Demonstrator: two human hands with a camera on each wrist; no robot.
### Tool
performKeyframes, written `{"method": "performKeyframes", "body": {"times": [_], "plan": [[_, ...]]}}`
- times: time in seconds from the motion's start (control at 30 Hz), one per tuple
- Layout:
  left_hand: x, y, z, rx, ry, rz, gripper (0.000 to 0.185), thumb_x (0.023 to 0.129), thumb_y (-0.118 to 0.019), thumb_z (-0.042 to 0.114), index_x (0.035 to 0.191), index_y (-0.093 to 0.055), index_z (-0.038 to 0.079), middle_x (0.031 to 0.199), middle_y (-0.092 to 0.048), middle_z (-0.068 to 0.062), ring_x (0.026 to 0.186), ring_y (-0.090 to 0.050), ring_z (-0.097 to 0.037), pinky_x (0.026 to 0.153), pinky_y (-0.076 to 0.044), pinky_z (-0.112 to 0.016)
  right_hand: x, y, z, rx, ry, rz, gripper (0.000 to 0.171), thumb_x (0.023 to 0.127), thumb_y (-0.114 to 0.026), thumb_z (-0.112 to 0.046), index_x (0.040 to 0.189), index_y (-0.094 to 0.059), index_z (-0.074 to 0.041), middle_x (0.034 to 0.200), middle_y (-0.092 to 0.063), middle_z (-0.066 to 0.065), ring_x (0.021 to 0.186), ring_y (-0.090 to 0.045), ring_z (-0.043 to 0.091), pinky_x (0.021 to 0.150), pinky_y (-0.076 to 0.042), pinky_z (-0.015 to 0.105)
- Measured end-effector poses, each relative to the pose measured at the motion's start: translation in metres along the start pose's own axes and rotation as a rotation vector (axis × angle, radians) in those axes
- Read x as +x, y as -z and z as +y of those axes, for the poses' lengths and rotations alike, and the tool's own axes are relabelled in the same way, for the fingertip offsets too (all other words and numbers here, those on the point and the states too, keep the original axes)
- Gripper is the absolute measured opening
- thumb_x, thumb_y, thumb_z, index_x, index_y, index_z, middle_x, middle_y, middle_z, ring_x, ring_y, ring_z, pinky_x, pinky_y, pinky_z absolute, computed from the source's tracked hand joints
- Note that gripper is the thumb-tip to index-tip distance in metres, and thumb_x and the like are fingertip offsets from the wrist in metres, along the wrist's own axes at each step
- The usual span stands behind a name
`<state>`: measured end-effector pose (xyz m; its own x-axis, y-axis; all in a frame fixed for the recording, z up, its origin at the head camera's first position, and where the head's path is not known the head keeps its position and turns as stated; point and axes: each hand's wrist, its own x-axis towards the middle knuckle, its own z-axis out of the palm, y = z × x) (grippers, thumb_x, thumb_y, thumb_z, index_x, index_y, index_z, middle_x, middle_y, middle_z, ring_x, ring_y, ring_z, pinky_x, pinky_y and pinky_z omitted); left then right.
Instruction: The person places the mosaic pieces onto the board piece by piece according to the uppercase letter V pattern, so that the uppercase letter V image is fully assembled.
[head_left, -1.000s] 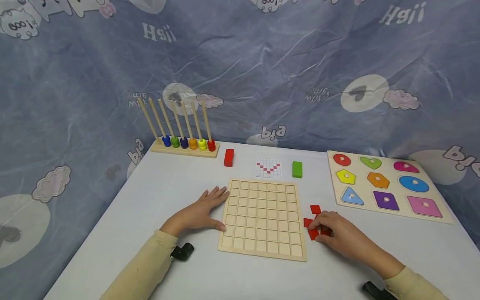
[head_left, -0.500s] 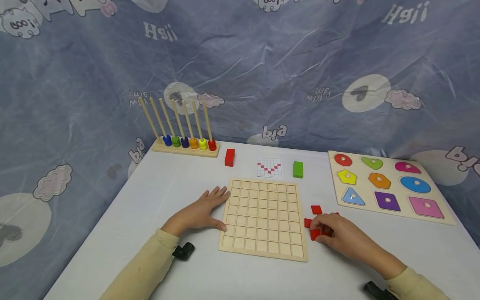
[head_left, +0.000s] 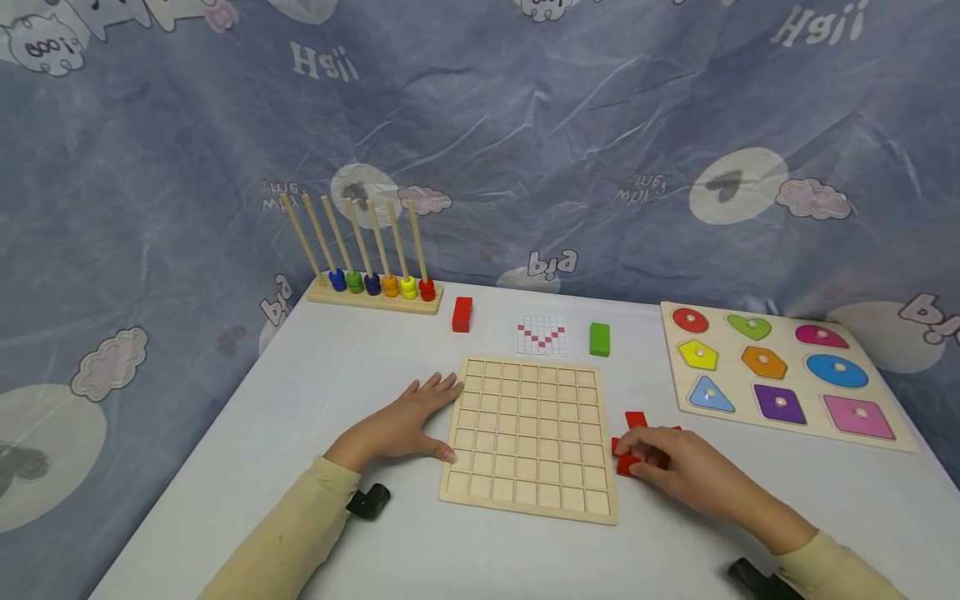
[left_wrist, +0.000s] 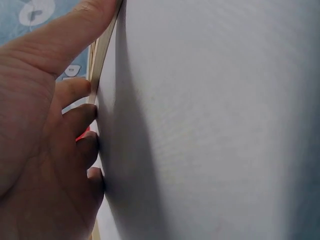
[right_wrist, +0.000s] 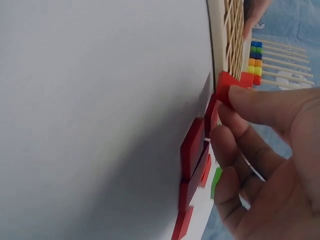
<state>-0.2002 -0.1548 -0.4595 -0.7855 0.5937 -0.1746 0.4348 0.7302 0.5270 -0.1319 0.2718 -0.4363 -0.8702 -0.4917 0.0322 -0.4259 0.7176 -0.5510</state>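
A wooden grid board (head_left: 528, 433) with empty square cells lies on the white table. My left hand (head_left: 429, 418) lies flat with straight fingers against the board's left edge (left_wrist: 102, 50); the left hand (left_wrist: 45, 125) holds nothing. Right of the board lie several red square tiles (head_left: 636, 419), partly hidden under my right hand (head_left: 637, 454). That hand pinches one red tile (head_left: 627, 463) between thumb and forefinger. In the right wrist view the pinched tile (right_wrist: 227, 86) is tipped up off the table beside the other tiles (right_wrist: 192, 145), close to the board (right_wrist: 232, 35).
A small card with a red V pattern (head_left: 542, 335) lies behind the board, between a red block (head_left: 462, 314) and a green block (head_left: 599, 339). A rod stand with coloured beads (head_left: 372, 287) sits back left. A shape puzzle (head_left: 780, 371) lies at the right.
My right hand's thumb and forefinger have closed on one red tile and raised it slightly. The left hand has not moved.
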Motion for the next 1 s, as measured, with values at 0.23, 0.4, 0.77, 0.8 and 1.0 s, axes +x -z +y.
{"method": "performKeyframes", "body": {"times": [0.23,0.4,0.77,0.8,1.0], "plan": [[0.0,0.001,0.001,-0.008,0.007,-0.009,0.113,0.075,-0.085,0.053,0.163,-0.025,0.015,0.17,-0.013,-0.005,0.157,-0.003,-0.028,0.126,0.0,-0.049,0.007,-0.003,-0.008,0.022,-0.08,0.056,0.027,0.089,-0.078,-0.008,0.109,-0.072,-0.026,0.082,-0.059,-0.014,0.075,-0.052,0.006,0.063,-0.046,0.022],[0.0,0.001,0.001,-0.006,0.01,-0.014,0.112,0.076,-0.085,0.052,0.163,-0.025,0.014,0.17,-0.012,-0.006,0.157,-0.003,-0.028,0.126,0.0,-0.05,0.012,-0.005,-0.014,0.051,-0.067,0.078,0.026,0.09,-0.076,-0.006,0.108,-0.073,-0.024,0.089,-0.066,-0.011,0.077,-0.054,0.006,0.067,-0.048,0.023],[0.0,0.002,0.002,-0.011,0.009,-0.023,0.112,0.076,-0.086,0.05,0.163,-0.024,0.014,0.17,-0.012,-0.006,0.157,-0.001,-0.028,0.126,0.001,-0.052,0.023,-0.015,-0.028,0.067,-0.077,0.101,0.026,0.09,-0.078,-0.009,0.108,-0.074,-0.027,0.088,-0.066,-0.016,0.078,-0.056,0.004,0.067,-0.05,0.022],[0.0,0.002,0.002,-0.01,0.01,-0.023,0.112,0.076,-0.086,0.05,0.163,-0.024,0.014,0.17,-0.012,-0.005,0.157,-0.001,-0.028,0.126,0.001,-0.052,0.024,-0.016,-0.029,0.07,-0.072,0.1,0.026,0.09,-0.078,-0.008,0.108,-0.074,-0.027,0.088,-0.067,-0.016,0.078,-0.056,0.004,0.067,-0.05,0.022],[0.0,0.001,0.002,-0.014,0.016,-0.023,0.112,0.076,-0.086,0.049,0.163,-0.024,0.015,0.17,-0.012,-0.005,0.157,-0.001,-0.027,0.126,0.001,-0.051,0.031,-0.023,-0.036,0.108,-0.042,0.091,0.025,0.089,-0.077,-0.008,0.108,-0.075,-0.025,0.088,-0.069,-0.014,0.075,-0.057,0.004,0.067,-0.051,0.022]]}}
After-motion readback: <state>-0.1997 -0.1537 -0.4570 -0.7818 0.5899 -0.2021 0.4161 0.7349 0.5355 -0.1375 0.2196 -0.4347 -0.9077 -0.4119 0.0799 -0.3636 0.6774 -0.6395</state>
